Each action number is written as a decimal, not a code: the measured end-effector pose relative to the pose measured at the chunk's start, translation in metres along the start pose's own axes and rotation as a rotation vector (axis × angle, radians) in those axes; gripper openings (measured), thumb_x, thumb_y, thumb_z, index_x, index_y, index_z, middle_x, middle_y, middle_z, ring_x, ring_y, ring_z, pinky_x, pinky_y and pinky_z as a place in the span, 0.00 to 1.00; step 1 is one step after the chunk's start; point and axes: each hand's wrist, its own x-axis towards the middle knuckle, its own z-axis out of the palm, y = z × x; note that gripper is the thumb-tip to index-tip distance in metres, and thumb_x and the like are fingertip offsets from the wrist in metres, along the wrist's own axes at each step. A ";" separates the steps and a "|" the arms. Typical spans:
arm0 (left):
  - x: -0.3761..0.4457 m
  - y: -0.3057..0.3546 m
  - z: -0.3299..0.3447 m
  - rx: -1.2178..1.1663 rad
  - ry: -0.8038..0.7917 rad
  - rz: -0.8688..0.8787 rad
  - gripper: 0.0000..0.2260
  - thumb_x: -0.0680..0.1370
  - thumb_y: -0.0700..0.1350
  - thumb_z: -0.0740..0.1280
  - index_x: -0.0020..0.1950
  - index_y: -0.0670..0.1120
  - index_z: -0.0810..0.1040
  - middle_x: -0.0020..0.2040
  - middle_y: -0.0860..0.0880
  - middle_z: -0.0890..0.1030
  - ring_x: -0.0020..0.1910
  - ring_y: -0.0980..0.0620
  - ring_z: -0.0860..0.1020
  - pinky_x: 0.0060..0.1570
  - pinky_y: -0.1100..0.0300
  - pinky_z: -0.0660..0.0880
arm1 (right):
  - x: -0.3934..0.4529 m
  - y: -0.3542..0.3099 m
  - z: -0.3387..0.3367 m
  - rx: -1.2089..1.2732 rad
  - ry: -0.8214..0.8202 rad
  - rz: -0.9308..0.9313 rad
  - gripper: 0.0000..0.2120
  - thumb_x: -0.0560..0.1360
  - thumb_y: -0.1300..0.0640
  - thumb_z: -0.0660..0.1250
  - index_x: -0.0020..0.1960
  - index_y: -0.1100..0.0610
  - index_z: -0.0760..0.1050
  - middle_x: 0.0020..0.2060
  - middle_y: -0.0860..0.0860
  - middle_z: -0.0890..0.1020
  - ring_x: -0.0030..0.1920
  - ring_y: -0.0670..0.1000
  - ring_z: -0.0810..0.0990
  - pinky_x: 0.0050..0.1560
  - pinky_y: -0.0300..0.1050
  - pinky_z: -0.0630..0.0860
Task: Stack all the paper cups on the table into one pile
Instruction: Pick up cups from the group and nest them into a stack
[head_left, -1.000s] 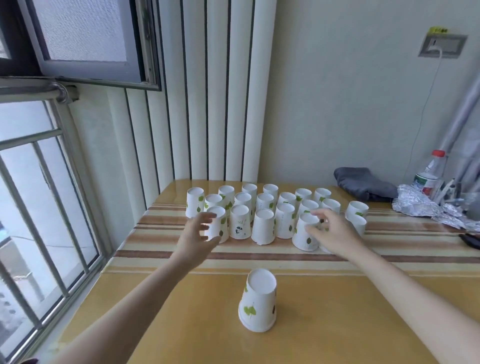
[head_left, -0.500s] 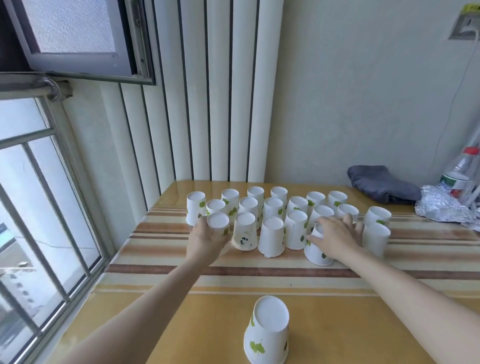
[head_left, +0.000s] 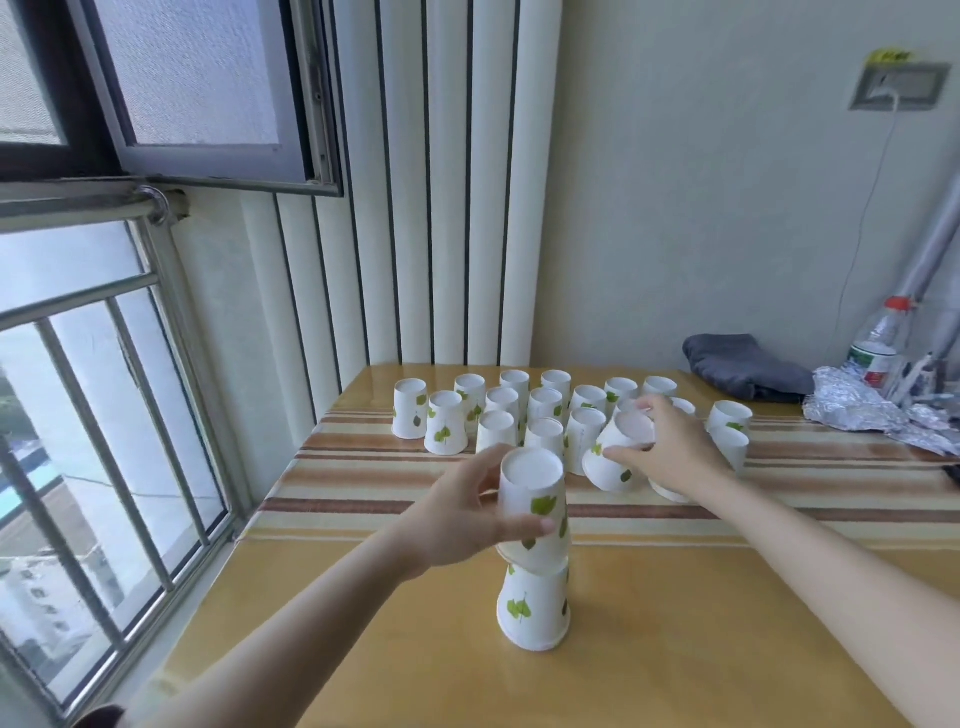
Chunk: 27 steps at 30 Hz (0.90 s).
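Clamped around an upturned cup (head_left: 532, 496), my left grip (head_left: 467, 519) is seating it straight down onto the base cup (head_left: 535, 608) on the desk (head_left: 727, 623). Farther back, my right grip (head_left: 670, 449) is pinching a tilted cup (head_left: 618, 454) beside the remaining cups (head_left: 519, 410). No readable writing anywhere.

Near centre: one upturned cup (head_left: 534, 608) on the table (head_left: 675, 649), a second cup (head_left: 534, 499) over its top.
Behind: rows of upturned cups (head_left: 524, 410).
Far right: cloth (head_left: 743, 366), foil (head_left: 857, 408), bottle (head_left: 878, 351).
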 end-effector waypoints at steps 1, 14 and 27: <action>-0.002 -0.004 0.004 0.013 -0.010 -0.011 0.25 0.67 0.49 0.78 0.61 0.53 0.74 0.56 0.53 0.82 0.59 0.56 0.79 0.63 0.50 0.75 | -0.007 -0.003 -0.007 0.074 0.017 0.016 0.32 0.67 0.47 0.77 0.66 0.54 0.68 0.65 0.50 0.74 0.51 0.49 0.77 0.53 0.48 0.71; -0.015 -0.066 0.036 0.054 -0.096 -0.150 0.34 0.64 0.49 0.79 0.67 0.56 0.70 0.62 0.58 0.78 0.64 0.60 0.74 0.69 0.55 0.69 | -0.087 -0.046 -0.030 0.482 -0.266 -0.220 0.26 0.65 0.56 0.79 0.62 0.48 0.76 0.56 0.42 0.81 0.53 0.42 0.82 0.54 0.42 0.80; -0.007 -0.094 -0.047 -0.017 0.337 -0.289 0.15 0.74 0.35 0.67 0.57 0.50 0.77 0.56 0.50 0.81 0.57 0.51 0.79 0.54 0.59 0.76 | -0.092 -0.039 0.032 0.214 -0.479 -0.270 0.24 0.64 0.44 0.77 0.58 0.39 0.74 0.54 0.37 0.80 0.56 0.37 0.77 0.57 0.40 0.77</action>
